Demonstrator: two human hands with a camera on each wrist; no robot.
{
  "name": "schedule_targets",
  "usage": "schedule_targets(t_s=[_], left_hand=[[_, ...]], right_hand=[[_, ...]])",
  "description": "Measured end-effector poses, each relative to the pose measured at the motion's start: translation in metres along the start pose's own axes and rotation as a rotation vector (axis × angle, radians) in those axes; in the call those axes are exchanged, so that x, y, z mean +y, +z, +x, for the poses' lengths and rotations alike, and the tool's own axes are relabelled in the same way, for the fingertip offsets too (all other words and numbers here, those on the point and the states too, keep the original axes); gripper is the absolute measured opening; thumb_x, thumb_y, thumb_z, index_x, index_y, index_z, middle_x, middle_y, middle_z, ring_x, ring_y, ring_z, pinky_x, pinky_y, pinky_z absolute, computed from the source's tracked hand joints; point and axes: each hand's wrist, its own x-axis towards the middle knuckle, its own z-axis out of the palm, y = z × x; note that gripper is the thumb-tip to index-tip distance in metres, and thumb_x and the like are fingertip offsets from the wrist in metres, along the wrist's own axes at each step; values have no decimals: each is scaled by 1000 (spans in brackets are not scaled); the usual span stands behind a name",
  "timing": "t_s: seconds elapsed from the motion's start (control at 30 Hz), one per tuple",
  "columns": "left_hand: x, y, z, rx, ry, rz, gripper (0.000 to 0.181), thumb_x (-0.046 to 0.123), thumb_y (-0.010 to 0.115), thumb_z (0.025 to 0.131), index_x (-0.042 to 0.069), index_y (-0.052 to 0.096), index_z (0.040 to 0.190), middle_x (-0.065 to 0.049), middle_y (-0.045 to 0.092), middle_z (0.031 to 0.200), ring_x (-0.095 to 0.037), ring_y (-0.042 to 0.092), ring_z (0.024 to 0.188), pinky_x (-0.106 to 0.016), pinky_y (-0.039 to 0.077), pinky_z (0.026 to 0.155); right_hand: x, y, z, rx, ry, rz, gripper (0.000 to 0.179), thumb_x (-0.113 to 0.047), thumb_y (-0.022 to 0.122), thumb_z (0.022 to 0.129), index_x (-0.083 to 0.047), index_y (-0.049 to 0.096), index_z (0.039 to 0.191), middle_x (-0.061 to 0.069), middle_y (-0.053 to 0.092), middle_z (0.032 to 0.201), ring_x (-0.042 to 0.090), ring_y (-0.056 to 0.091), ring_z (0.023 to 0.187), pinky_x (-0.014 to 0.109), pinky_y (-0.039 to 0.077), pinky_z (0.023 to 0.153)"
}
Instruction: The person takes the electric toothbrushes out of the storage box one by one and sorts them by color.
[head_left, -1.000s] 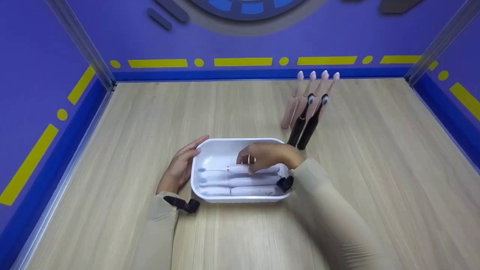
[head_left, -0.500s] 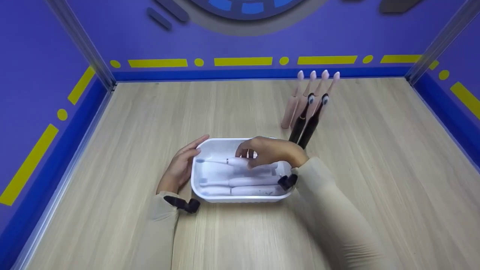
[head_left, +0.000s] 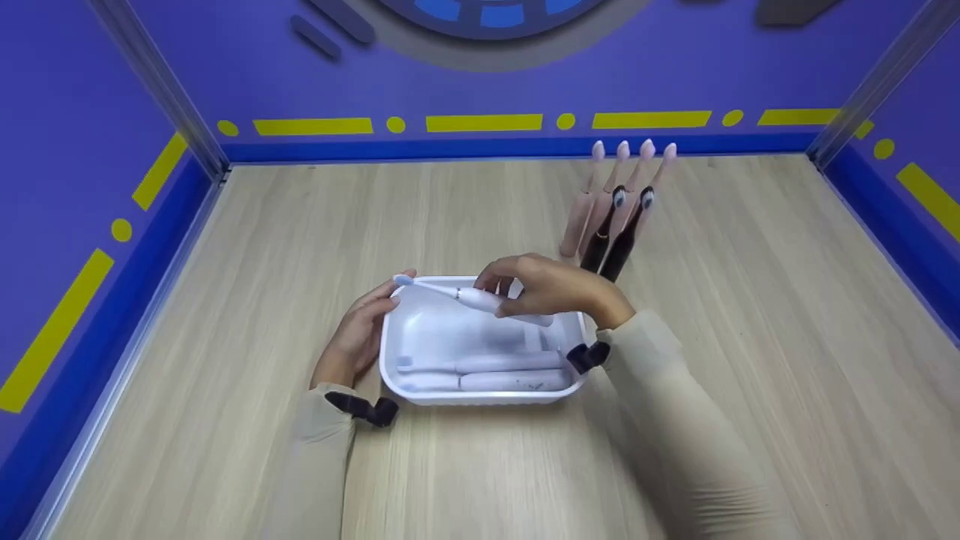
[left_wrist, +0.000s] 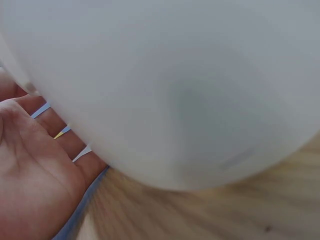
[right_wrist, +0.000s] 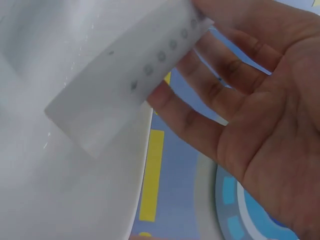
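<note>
Wooden table (head_left: 465, 465) seen under everything; white tub (head_left: 480, 400) set on it, used as landmark. Left hand (head_left: 361, 330) laid against tub's left end, fingers relaxed and nearly straight. Right hand (head_left: 551, 289) held above tub, a white toothbrush (head_left: 477, 298) pinched by its handle between thumb and fingers. Toothbrush tilted, bristle end raised toward tub's back left corner, butt lower; whether the butt had cleared the rim could not be told. Past tub's back right corner, four pink toothbrushes (head_left: 576, 223) and two black toothbrushes (head_left: 624, 244) were stood upright, black ones nearer. Two other white toothbrushes (head_left: 510, 362) were seen lying along tub's front side. Judged: lift best done upward first, butt raised over the rim before any sideways move, tub steadied, black toothbrushes given room.
</note>
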Motion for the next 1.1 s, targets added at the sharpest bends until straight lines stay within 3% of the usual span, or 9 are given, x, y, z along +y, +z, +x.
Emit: schedule_targets(t_s=[0.13,0.43,0.67,0.9,1.1], left_hand=[[0,0,1,2,-5,-2,51,4,36,97,-2,31,148,-9,26,159,-21,24,145,-38,22,119],[1,0,0,-25,2,-24,51,3,35,97,1,34,148,-10,39,151,-16,50,123,-29,44,101],[1,1,0,-15,-5,-27,50,3,35,97,1,35,147,-7,45,146,-21,46,127,-29,44,101],[1,0,1,-16,-14,-5,51,4,35,97,2,34,148,-11,36,153,-15,49,124,-26,44,101],[1,0,0,-27,-13,-5,51,4,33,98,2,32,149,-11,29,157,-18,41,133,-27,39,107]], right_hand=[[2,-2,-4,45,3,59,37,-9,70,85,-8,63,120,6,68,107,18,62,98,31,56,82],[6,-6,-16,174,-48,173,35,-4,71,83,-6,62,118,7,67,105,18,62,96,35,57,84],[12,-9,-26,286,-93,186,36,-8,73,83,-6,62,116,7,67,104,18,62,95,37,58,80],[18,-14,-38,362,-99,207,37,-6,74,82,-6,62,117,7,67,103,18,61,95,36,58,80],[22,-20,-50,415,-109,237,37,-4,74,81,-3,63,115,8,67,105,16,62,93,31,58,78]])
